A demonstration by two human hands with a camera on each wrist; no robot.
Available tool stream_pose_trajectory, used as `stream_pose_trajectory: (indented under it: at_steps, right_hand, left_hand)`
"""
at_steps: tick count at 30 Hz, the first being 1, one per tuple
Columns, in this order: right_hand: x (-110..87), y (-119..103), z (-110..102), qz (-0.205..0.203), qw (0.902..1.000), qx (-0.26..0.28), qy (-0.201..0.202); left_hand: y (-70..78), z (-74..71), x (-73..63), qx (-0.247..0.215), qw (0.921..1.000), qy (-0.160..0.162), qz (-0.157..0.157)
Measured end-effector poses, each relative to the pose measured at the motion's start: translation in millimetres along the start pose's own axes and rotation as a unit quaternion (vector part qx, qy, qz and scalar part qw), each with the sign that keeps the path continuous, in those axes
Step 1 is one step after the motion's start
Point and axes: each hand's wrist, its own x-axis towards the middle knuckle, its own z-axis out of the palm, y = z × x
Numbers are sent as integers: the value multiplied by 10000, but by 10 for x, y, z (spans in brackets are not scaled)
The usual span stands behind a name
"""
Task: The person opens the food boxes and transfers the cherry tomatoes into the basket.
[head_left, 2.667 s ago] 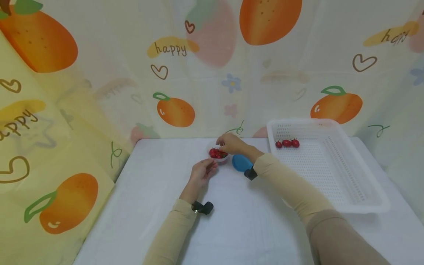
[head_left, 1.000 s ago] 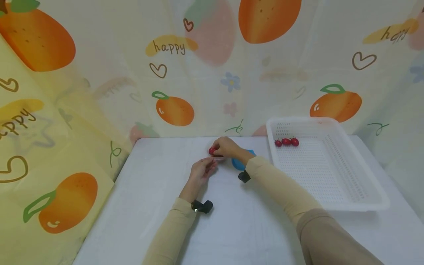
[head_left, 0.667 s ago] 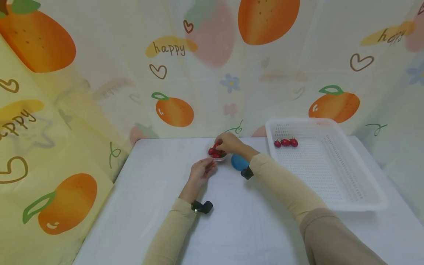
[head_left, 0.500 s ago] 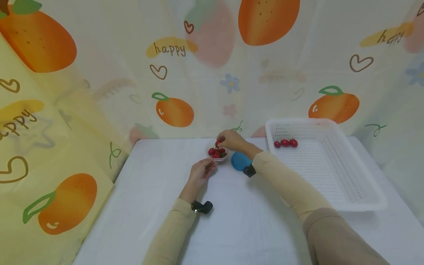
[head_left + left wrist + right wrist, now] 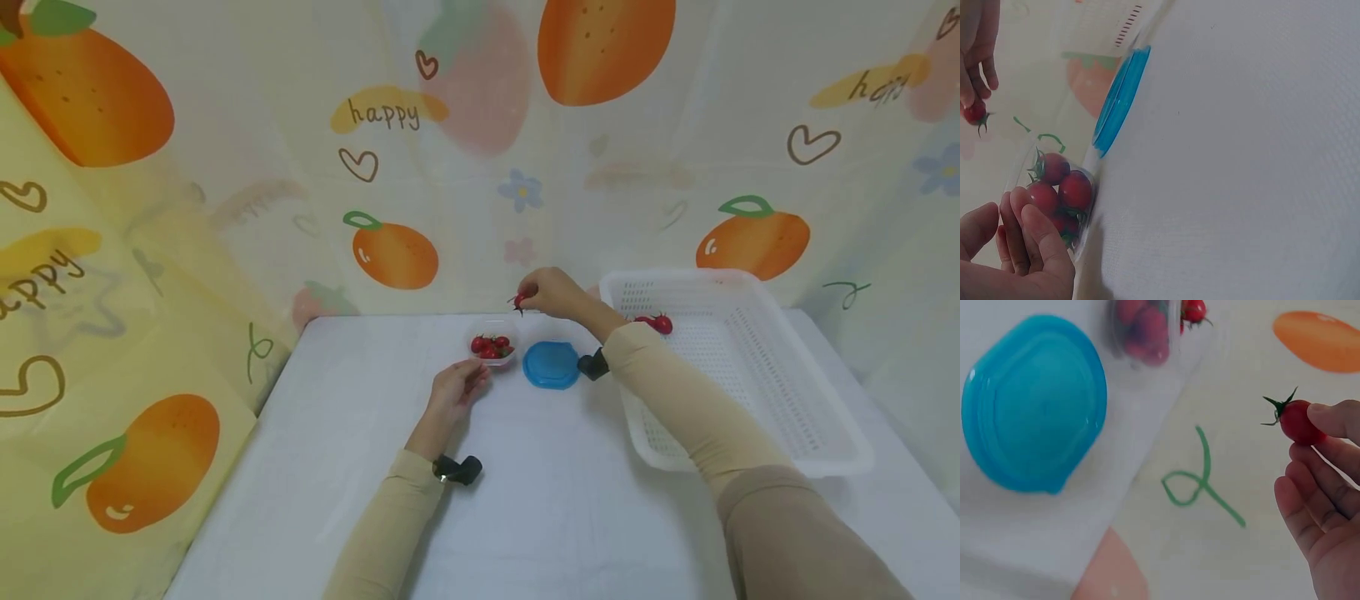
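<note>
Cherry tomato (image 5: 1300, 425) raised clear of the worktop (image 5: 525, 517) by the right hand (image 5: 557, 293). Clock positions, read in the head view about the blue lid (image 5: 551, 365): tomato, 11 o'clock; clear tub (image 5: 498, 363), between 9 and 10; white basket (image 5: 750, 358), 3. Right hand: the fruit is pinched between thumb and fingertip at the end away from its stalk, the remaining fingers loosely bent. Left hand (image 5: 455, 390): released, fingers relaxed at the tub's near side; whether they touch it cannot be told. Handling (inferred): light, firm with slight give; smooth skin probably slippery and apt to split if squeezed. A gentle fingertip hold on the rounded flesh appears best, clear of the delicate sepals. Appearance: red, smooth, rounded, with thin green sepals splayed toward 10 o'clock in the right wrist view. Similar red tomatoes (image 5: 1075, 189) fill the tub; others lie in the basket, partly hidden behind the right sleeve (image 5: 675, 392).
</note>
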Motion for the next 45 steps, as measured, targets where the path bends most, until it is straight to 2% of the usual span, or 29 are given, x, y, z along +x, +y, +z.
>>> stream_pose_trajectory:
  at_steps: [5,13,23,31,38,45]
  right_hand:
    - [-99,88,-273,269,9996,-72,21]
    - [-277,362,-632,645,9972,-301,214]
    - [-517,747,-887,1117,9929,-313,277]
    - [-743,1024,-989,1533,9876,-316,120]
    - [-917,1401,-958,1546,9866,-527,14]
    - [-1071,1636,-886,1549,9829,-974,-196]
  left_hand:
    - [-25,-6,6,-29,10000,-42,-3]
    - [-18,-1,-5,2,10000,-12,49]
    - [-12,-19,-5,73,10000,14,-6]
    - [10,-17,-9,19,10000,3,-39]
    - [-2,-25,-2,76,10000,-19,-21]
    - [2,-28,-2,104,9999,-59,26]
